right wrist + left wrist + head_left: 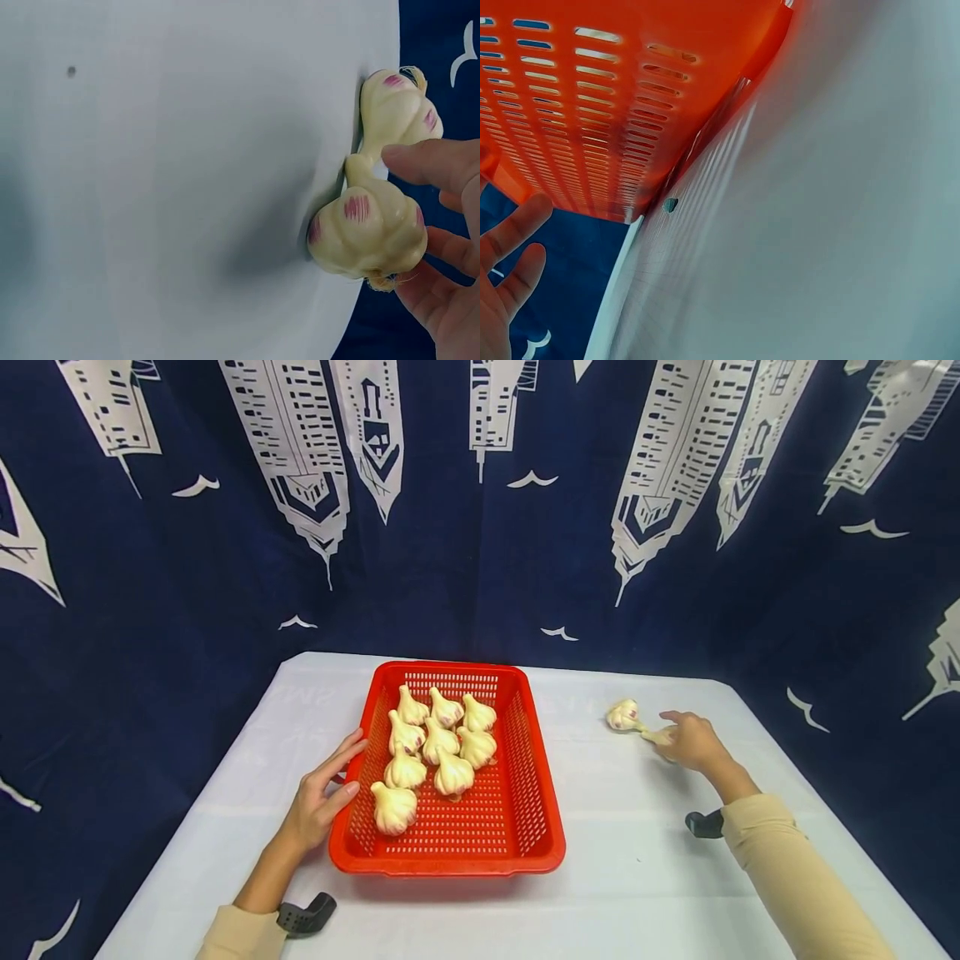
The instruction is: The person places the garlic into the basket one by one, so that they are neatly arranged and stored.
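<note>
A red plastic basket (540, 810) with slotted walls stands on the white table, and several garlic bulbs (394, 810) lie in it, mostly along its left and middle. My left hand (318, 797) rests at the basket's left rim, fingers extended and thumb spread apart. In the left wrist view, fingertips (534, 211) show right by the basket's wall (592, 97). My right hand (693, 742) reaches over a garlic bulb (367, 229) on the table, its thumb near the stem and other fingers behind the root end. A second garlic bulb (401, 105) lies stem to stem with it.
The white table (600, 893) ends at a dark blue cloth (480, 577) printed with white buildings and birds. Dark wrist-camera mounts (307, 916) stick out beside both wrists.
</note>
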A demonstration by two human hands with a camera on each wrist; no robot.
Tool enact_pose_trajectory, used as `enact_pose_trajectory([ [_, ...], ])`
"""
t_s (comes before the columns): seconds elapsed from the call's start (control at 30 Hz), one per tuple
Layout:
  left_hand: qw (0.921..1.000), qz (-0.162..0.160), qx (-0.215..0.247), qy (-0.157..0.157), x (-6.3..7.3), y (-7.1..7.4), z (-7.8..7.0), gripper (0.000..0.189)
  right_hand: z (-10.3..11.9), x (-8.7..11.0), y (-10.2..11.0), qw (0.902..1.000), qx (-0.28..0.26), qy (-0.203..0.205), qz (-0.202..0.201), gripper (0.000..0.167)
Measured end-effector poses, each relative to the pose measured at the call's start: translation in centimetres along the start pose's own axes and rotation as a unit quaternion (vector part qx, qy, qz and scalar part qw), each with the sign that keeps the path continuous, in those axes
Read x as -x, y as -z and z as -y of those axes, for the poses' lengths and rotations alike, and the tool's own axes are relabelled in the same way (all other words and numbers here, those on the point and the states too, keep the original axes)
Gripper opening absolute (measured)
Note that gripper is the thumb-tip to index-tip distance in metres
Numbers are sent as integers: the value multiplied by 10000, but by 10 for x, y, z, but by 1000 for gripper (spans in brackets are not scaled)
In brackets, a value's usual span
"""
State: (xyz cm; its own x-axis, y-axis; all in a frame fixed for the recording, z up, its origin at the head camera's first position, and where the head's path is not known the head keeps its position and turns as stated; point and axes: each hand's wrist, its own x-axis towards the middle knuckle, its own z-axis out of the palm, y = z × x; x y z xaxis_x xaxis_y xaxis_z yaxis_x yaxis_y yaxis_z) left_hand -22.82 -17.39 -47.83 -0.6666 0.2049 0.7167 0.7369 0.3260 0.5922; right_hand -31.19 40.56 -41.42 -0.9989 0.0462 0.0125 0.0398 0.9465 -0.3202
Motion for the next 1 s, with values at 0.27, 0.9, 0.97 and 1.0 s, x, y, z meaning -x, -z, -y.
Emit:
enact_pose_trajectory([
  [0.27,10000,71,-26,44,-1,0,1,54,-4,4,0,9999,108,44,35,62],
  [0.9,10000,20,6,20,-2,-1,-3,54,-11,8,-1,9992,333,164,119,65],
  [0.97,10000,57,-1,-2,-2,0,-4,53,-12,10,-1,9992,330,167,121,65],
  [1.0,10000,84,-11,-4,-2,0,-4,53,-13,11,0,9993,314,131,133,66],
])
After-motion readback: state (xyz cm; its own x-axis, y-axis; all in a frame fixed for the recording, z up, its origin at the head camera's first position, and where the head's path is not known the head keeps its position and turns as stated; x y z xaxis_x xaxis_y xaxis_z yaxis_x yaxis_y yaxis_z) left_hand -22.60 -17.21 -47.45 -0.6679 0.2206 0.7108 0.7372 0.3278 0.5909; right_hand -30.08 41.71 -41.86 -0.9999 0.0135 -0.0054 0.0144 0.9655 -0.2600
